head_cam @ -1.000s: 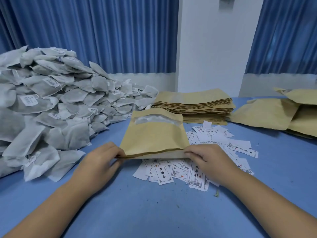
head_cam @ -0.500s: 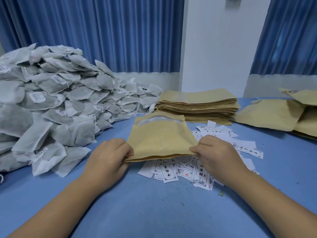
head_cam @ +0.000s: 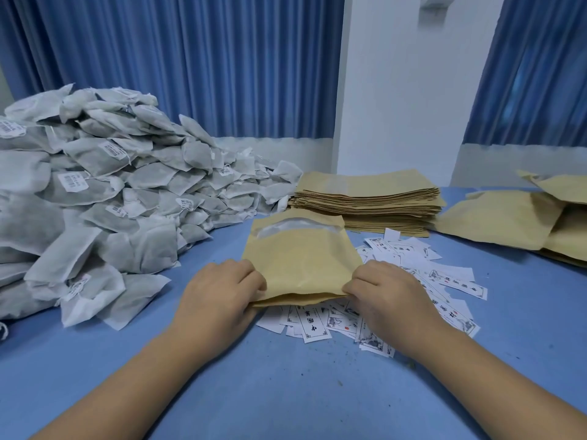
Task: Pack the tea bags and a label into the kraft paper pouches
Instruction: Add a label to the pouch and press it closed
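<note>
A kraft paper pouch [head_cam: 300, 255] with a clear window near its far end is held low over the blue table [head_cam: 286, 385]. My left hand [head_cam: 219, 296] pinches its near left corner and my right hand [head_cam: 390, 296] pinches its near right corner. Under and right of the pouch lies a scatter of white printed labels [head_cam: 438, 281]. A big heap of grey-white tea bags [head_cam: 95, 198] fills the left side. A flat stack of empty kraft pouches [head_cam: 371, 198] sits behind the held one.
More kraft pouches [head_cam: 502, 220] lie in a loose pile at the right edge. Blue curtains and a white pillar [head_cam: 400, 90] stand behind the table. Small crumbs dot the blue surface near me.
Both hands have slid inward along the pouch's near edge and closer together. The near end of the pouch now bulges slightly. The camera has shifted a little.
</note>
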`<state>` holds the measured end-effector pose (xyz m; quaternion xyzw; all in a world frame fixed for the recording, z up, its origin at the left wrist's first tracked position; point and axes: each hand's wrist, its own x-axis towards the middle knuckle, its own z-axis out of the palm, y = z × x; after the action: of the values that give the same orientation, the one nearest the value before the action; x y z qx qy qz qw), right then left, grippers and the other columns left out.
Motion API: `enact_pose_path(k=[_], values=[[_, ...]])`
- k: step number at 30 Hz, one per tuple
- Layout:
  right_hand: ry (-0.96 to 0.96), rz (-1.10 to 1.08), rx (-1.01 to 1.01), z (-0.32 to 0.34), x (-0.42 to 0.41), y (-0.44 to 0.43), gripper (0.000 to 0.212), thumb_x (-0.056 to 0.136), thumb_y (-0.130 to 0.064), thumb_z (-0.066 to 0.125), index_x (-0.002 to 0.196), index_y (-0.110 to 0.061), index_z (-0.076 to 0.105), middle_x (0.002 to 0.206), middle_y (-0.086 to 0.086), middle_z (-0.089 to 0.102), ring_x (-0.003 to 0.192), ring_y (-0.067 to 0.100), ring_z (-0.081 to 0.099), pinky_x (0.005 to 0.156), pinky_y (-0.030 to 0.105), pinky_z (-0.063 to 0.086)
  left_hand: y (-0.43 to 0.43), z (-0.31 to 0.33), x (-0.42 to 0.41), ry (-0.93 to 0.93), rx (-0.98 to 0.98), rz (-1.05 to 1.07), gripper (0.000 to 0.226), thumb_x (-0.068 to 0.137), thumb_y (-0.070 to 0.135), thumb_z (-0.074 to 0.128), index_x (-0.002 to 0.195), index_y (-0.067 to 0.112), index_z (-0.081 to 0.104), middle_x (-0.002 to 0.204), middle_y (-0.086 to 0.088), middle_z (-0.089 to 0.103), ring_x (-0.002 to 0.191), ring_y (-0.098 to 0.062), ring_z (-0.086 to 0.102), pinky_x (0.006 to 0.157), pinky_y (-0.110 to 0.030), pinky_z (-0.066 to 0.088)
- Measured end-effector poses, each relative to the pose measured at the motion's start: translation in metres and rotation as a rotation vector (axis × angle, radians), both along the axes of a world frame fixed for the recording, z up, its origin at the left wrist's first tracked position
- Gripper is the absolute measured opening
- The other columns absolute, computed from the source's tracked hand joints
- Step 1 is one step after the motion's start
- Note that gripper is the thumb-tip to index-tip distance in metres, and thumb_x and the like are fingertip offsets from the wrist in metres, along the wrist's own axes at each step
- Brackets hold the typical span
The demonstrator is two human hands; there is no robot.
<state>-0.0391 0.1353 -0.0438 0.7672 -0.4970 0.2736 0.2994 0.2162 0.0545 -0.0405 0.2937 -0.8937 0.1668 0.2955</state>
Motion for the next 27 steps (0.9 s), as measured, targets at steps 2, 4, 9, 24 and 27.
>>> enact_pose_path(k=[2, 4, 9, 24, 27], values=[[-0.004, -0.002, 0.024, 0.001, 0.000, 0.001, 0.024, 0.052, 0.010, 0.081, 0.063, -0.006, 0.068, 0.060, 0.004, 0.058, 0.053, 0.027, 0.054, 0.044, 0.030, 0.047, 0.001, 0.001, -0.006, 0.005, 0.004, -0.013, 0.028, 0.061, 0.016, 0.088, 0.064, 0.013, 0.060, 0.065, 0.000, 0.056, 0.052, -0.027, 0.053, 0.045, -0.028, 0.036], [0.000, -0.006, 0.051, 0.002, -0.001, 0.002, 0.021, 0.056, 0.005, 0.082, 0.065, -0.007, 0.067, 0.063, 0.004, 0.058, 0.055, 0.027, 0.055, 0.048, 0.029, 0.047, 0.002, 0.002, -0.009, 0.033, 0.025, -0.008, 0.032, 0.062, 0.018, 0.089, 0.061, 0.013, 0.058, 0.064, 0.001, 0.055, 0.051, -0.026, 0.052, 0.042, -0.026, 0.032], [0.044, 0.034, 0.028, 0.001, 0.004, 0.001, 0.020, 0.062, -0.001, 0.082, 0.077, -0.010, 0.073, 0.068, 0.002, 0.061, 0.059, 0.026, 0.057, 0.052, 0.031, 0.047, 0.005, 0.006, -0.015, 0.020, 0.053, 0.010, 0.032, 0.057, 0.011, 0.087, 0.063, 0.013, 0.056, 0.066, 0.002, 0.054, 0.051, -0.025, 0.052, 0.039, -0.025, 0.029], [0.113, -0.045, -0.055, 0.004, 0.007, 0.000, 0.012, 0.063, -0.010, 0.077, 0.064, -0.016, 0.068, 0.058, -0.002, 0.056, 0.052, 0.022, 0.052, 0.048, 0.029, 0.041, 0.015, 0.003, -0.070, -0.086, 0.081, 0.061, 0.012, 0.092, 0.031, 0.050, 0.097, 0.020, 0.053, 0.097, 0.002, 0.051, 0.089, -0.024, 0.052, 0.065, -0.035, 0.036], [0.094, -0.028, -0.071, 0.002, 0.010, -0.002, 0.014, 0.064, -0.011, 0.076, 0.058, -0.015, 0.064, 0.055, -0.002, 0.052, 0.049, 0.022, 0.049, 0.047, 0.028, 0.039, 0.023, 0.005, -0.081, -0.085, 0.061, 0.005, 0.020, 0.078, 0.033, 0.072, 0.080, 0.017, 0.059, 0.080, 0.000, 0.055, 0.070, -0.024, 0.056, 0.054, -0.034, 0.040]])
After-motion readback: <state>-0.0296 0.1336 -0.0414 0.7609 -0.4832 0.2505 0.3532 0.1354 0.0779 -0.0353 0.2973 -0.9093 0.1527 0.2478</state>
